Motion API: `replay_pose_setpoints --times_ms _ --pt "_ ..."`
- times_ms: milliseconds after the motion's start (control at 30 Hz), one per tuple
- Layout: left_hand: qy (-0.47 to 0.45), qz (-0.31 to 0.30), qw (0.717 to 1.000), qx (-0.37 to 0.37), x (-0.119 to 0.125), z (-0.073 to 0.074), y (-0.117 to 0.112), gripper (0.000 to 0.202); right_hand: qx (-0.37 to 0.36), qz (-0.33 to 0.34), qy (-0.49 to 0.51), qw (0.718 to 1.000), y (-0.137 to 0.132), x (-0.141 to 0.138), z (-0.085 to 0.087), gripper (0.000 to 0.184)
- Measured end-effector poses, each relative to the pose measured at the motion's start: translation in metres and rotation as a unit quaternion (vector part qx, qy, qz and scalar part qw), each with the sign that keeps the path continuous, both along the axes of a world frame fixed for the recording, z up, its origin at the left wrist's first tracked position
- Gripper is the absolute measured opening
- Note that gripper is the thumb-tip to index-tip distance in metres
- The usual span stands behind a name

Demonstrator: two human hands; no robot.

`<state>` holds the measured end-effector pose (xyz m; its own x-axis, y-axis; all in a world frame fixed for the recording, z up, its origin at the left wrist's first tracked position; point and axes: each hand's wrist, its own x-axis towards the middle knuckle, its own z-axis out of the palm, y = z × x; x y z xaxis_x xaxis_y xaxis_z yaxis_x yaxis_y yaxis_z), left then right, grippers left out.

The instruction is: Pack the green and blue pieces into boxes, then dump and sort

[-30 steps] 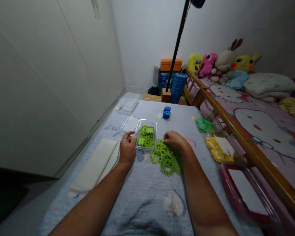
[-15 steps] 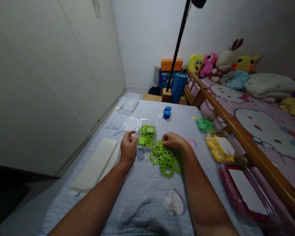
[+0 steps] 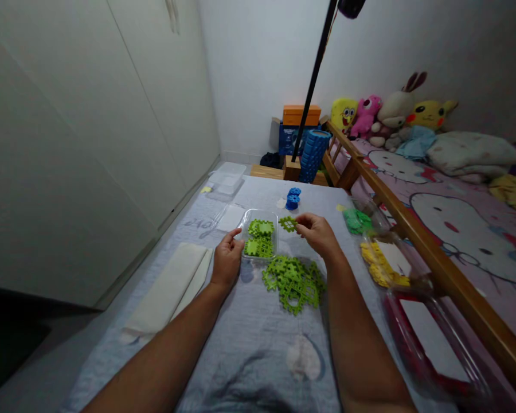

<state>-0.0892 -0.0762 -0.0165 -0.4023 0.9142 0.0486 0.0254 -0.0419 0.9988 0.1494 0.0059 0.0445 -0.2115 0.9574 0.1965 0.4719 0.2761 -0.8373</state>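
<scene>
My left hand (image 3: 227,258) grips the left rim of a clear plastic container (image 3: 261,213), thumb and fingers closed on its edge. Inside the container lie several light green toothed building pieces (image 3: 258,238). Between the thumb and fingers of my right hand (image 3: 318,232) is one flat green building piece (image 3: 288,223), held up just right of the container's rim. Below that hand a loose pile of green building pieces (image 3: 293,284) is spread on the cloth, close to the container's lower right corner.
A clear lid (image 3: 230,218) and a folded pale cloth (image 3: 167,287) lie to the left. Blue pieces (image 3: 293,199) sit at the back. Along the right edge stand containers of green (image 3: 356,221), yellow (image 3: 376,264) and red (image 3: 430,338) pieces, beside a wooden bed rail (image 3: 413,229).
My right hand has lifted one green building piece off the pile and moved up and forward, to the container's right side. My left hand stays on the container.
</scene>
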Motion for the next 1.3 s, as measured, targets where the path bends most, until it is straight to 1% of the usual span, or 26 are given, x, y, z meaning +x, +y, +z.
replay_pose_setpoints --times_ms 100,167,233,300,400,467,500,567,667,733,767,833,933,1000,1100,1200,1300 --pt "-0.007 -0.007 1.0 0.005 0.0 -0.001 0.0 0.05 0.085 0.034 -0.047 0.995 -0.011 -0.03 0.005 0.012" --pt "-0.011 -0.012 1.0 0.006 0.0 -0.001 0.0 0.05 0.126 0.063 -0.09 0.986 -0.019 -0.05 0.005 0.015" --pt "-0.014 -0.016 1.0 0.004 0.0 0.0 0.0 0.05 0.144 0.077 -0.134 0.977 -0.027 -0.066 0.003 0.018" --pt "-0.017 -0.02 1.0 0.001 0.0 0.001 0.0 0.051 0.147 0.09 -0.171 0.97 -0.034 -0.077 0.0 0.019" --pt "-0.019 -0.02 1.0 0.001 0.0 0.002 -0.001 0.051 0.141 0.142 -0.193 0.961 -0.038 -0.082 0.0 0.015" --pt "-0.016 -0.016 1.0 0.003 0.0 0.003 -0.001 0.05 0.134 0.163 -0.183 0.96 -0.037 -0.078 0.004 0.015" --pt "-0.014 -0.014 1.0 0.004 0.0 0.002 -0.001 0.05 0.129 0.158 -0.177 0.963 -0.035 -0.074 0.008 0.016" --pt "-0.007 -0.011 1.0 0.007 0.001 0.002 -0.001 0.048 0.12 0.122 -0.167 0.971 -0.03 -0.061 0.014 0.017" --pt "0.013 -0.004 1.0 0.013 0.002 0.001 -0.001 0.044 0.089 0.062 -0.178 0.978 -0.021 -0.038 0.02 0.015" --pt "0.043 0.014 0.999 0.023 0.002 0.001 -0.002 0.04 0.036 0.061 -0.21 0.975 -0.016 -0.024 0.02 0.013" --pt "0.069 0.026 0.997 0.032 0.002 0.002 -0.003 0.039 0.0 0.078 -0.232 0.969 -0.014 -0.019 0.019 0.012" --pt "0.136 0.045 0.988 0.057 0.003 0.003 -0.005 0.037 -0.073 0.133 -0.277 0.949 -0.012 -0.013 0.017 0.008" --pt "0.244 0.049 0.962 0.109 0.004 0.005 -0.009 0.034 -0.142 0.206 -0.326 0.912 -0.013 -0.015 0.014 0.008" --pt "0.306 0.035 0.943 0.129 0.006 0.005 -0.012 0.031 -0.162 0.223 -0.341 0.899 -0.015 -0.02 0.011 0.01" --pt "0.37 0.0 0.921 0.125 0.008 0.006 -0.015 0.026 -0.179 0.225 -0.348 0.893 -0.018 -0.027 0.008 0.009" --pt "0.398 -0.028 0.91 0.113 0.009 0.008 -0.017 0.025 -0.185 0.224 -0.344 0.893 -0.019 -0.028 0.006 0.007" --pt "0.421 -0.037 0.9 0.109 0.009 0.01 -0.017 0.026 -0.188 0.222 -0.312 0.905 -0.017 -0.023 0.007 0.007"
